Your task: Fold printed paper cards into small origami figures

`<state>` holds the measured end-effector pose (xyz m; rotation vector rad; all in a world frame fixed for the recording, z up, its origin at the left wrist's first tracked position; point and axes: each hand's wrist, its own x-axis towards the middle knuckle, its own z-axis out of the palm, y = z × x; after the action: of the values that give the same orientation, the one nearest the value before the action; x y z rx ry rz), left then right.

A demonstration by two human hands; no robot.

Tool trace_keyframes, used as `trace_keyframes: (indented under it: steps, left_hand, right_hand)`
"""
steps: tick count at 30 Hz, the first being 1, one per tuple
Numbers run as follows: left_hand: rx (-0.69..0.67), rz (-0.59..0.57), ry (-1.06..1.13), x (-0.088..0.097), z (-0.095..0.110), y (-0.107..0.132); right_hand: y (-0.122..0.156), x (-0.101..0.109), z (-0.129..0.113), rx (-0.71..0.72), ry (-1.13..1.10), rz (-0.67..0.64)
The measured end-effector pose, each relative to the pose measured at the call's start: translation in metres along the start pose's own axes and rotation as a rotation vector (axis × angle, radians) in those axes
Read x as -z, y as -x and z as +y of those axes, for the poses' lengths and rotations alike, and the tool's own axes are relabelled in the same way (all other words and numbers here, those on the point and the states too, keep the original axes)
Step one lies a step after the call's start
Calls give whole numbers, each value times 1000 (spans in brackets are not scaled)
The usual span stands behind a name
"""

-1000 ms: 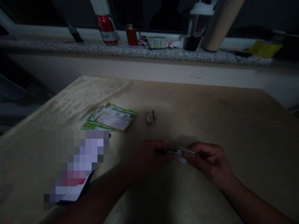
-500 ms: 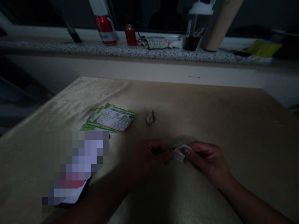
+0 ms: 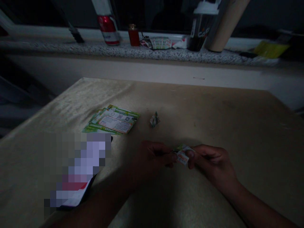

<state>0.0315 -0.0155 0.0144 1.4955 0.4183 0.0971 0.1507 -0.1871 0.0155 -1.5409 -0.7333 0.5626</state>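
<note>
Left grip (image 3: 153,157) and right grip (image 3: 212,160) pinch folded paper (image 3: 183,148), flap (image 3: 182,159) pointing toward the person, long axis unclear.

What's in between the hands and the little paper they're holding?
Nothing visible: the left hand and right hand both pinch the small printed paper directly. The other folded piece sits farther back on the table, not between them.

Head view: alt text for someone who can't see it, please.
A person's left hand and right hand pinch a small folded paper between them over a tan table. Beyond lie green-and-white leaflets and another folded piece; a mostly pixelated phone lies left.
</note>
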Motion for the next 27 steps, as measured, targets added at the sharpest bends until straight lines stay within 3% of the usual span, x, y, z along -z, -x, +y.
trace_keyframes:
  steps: [9,14,18,20,22,25,27]
  left_hand:
    - [58,107,158,-19,-8,2]
    - [61,79,-26,-24,-13,6]
    - [-27,-80,-283,-21,-4,9]
    - [-44,-103,-381,-16,1,8]
    - [-98,-61,-405,-9,5,6]
    - [-333,17,-348,2,10,4]
    - [-466,-9,-373,6,11,3]
  right_hand:
    - [2,-4,10,-24,-54,-25]
    - [0,-4,9,12,-103,61]
    - [-1,-5,7,-29,-248,69]
    - [-1,-4,8,-65,-324,36]
    - [-1,-2,11,-96,-375,-3]
    - [-3,4,13,-144,-422,-66]
    - [-4,8,14,-188,-447,-125]
